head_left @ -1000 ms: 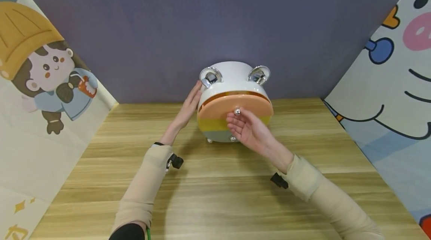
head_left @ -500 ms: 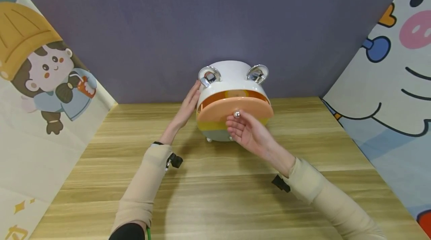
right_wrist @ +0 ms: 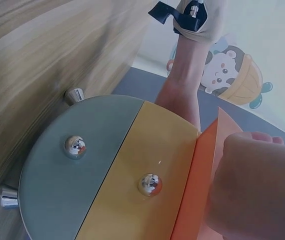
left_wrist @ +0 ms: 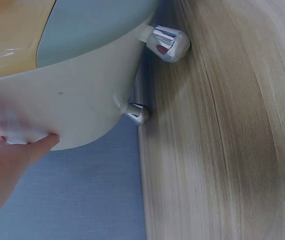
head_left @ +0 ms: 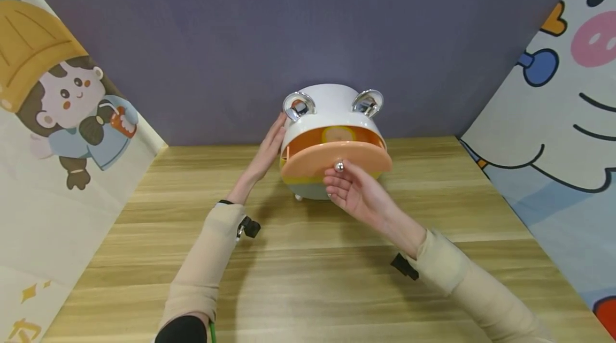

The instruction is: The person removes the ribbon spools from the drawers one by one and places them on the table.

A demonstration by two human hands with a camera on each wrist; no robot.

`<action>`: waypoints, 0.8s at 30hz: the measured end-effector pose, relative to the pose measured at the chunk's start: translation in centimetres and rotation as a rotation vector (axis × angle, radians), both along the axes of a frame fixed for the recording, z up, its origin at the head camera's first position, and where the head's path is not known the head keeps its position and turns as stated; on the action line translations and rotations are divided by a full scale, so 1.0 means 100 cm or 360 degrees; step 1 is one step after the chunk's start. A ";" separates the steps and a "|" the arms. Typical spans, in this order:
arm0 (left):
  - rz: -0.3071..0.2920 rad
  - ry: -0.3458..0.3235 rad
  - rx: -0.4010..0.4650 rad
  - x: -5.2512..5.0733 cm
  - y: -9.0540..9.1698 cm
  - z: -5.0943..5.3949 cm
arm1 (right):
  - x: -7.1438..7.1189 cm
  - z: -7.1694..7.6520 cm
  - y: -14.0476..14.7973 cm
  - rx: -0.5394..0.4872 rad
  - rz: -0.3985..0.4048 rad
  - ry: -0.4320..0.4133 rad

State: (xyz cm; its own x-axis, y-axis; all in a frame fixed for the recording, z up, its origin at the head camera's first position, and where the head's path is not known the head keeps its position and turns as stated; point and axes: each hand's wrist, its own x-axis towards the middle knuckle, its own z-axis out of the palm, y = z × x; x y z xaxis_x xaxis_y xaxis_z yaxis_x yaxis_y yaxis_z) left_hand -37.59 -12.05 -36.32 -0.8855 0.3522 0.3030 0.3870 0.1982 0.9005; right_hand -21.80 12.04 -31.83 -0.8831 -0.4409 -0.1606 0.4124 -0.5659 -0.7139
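A small rounded drawer cabinet (head_left: 327, 102) with a white shell and two chrome ears stands against the back wall. Its top orange drawer (head_left: 356, 155) is pulled partway out. My right hand (head_left: 358, 193) holds that drawer's silver knob (head_left: 339, 166) between thumb and fingers; the wrist view hides this grip behind the hand. Below lie the yellow drawer (right_wrist: 142, 170) and the grey-green drawer (right_wrist: 82, 150), both closed. My left hand (head_left: 267, 153) rests with straight fingers against the cabinet's left side. A pale, yellow-edged shape (head_left: 338, 134) shows inside the drawer opening.
The cabinet's chrome feet (left_wrist: 167, 44) stand on a wood-grain table (head_left: 298, 273). A grey-blue wall (head_left: 308, 22) rises close behind. Printed cartoon panels (head_left: 67, 97) flank the table on both sides.
My right hand has drawn the orange drawer outward, toward me, and the gap above its front has widened. The left hand has stayed at the cabinet's side.
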 end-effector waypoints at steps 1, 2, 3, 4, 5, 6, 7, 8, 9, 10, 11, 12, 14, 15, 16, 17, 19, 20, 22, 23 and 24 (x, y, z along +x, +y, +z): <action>-0.0004 -0.0008 0.0000 0.001 0.001 0.001 | 0.001 0.000 0.000 -0.0002 0.0002 0.0004; -0.0008 -0.0016 -0.0001 0.003 0.001 0.003 | 0.002 0.000 0.001 -0.0006 0.0005 0.0007; -0.0014 -0.0025 0.0004 0.006 0.002 0.007 | 0.003 0.000 0.001 -0.0016 0.0012 0.0008; -0.0020 -0.0030 0.0004 0.010 0.002 0.010 | 0.004 0.000 0.001 -0.0019 0.0016 0.0010; -0.0020 -0.0038 0.0003 0.013 0.003 0.014 | 0.005 0.000 0.001 -0.0023 0.0019 0.0009; -0.0021 -0.0043 -0.0003 0.016 0.003 0.017 | 0.006 0.000 0.001 -0.0026 0.0021 0.0008; -0.0025 -0.0044 -0.0002 0.020 0.003 0.020 | 0.007 0.000 0.001 -0.0024 0.0020 0.0003; -0.0029 -0.0048 0.0001 0.023 0.003 0.023 | 0.008 0.000 0.001 -0.0026 0.0023 -0.0002; -0.0029 -0.0049 0.0003 0.023 0.003 0.022 | 0.010 0.000 0.001 -0.0029 0.0026 -0.0008; -0.0025 -0.0048 0.0002 0.020 0.003 0.020 | 0.011 0.000 0.001 -0.0026 0.0026 -0.0012; -0.0022 -0.0046 0.0003 0.017 0.003 0.017 | 0.012 0.000 0.001 -0.0024 0.0027 -0.0014; -0.0018 -0.0039 0.0005 0.014 0.002 0.013 | 0.013 0.000 0.001 -0.0024 0.0029 -0.0015; -0.0006 -0.0027 0.0007 0.007 0.002 0.006 | 0.015 0.000 0.002 -0.0026 0.0033 -0.0009; 0.0004 -0.0017 0.0003 0.003 0.002 0.002 | 0.016 0.000 0.002 -0.0025 0.0034 -0.0004; 0.0012 -0.0010 -0.0003 0.001 0.001 0.001 | 0.017 0.000 0.002 -0.0025 0.0034 0.0003; 0.0014 -0.0003 -0.0004 0.000 0.001 -0.001 | 0.018 0.000 0.002 -0.0026 0.0035 0.0006; 0.0019 0.0003 -0.0004 -0.001 0.001 -0.002 | 0.020 0.000 0.003 -0.0031 0.0035 0.0010; 0.0018 0.0004 -0.0005 -0.001 0.001 -0.003 | 0.021 0.000 0.003 -0.0032 0.0038 0.0011; 0.0016 0.0001 -0.0001 -0.001 0.002 -0.003 | 0.022 0.000 0.003 -0.0037 0.0044 0.0009; 0.0012 0.0001 -0.0002 -0.001 0.002 -0.003 | 0.023 -0.001 0.003 -0.0036 0.0048 0.0008; 0.0012 -0.0006 -0.0002 -0.001 0.002 -0.003 | 0.024 -0.001 0.003 -0.0035 0.0052 0.0010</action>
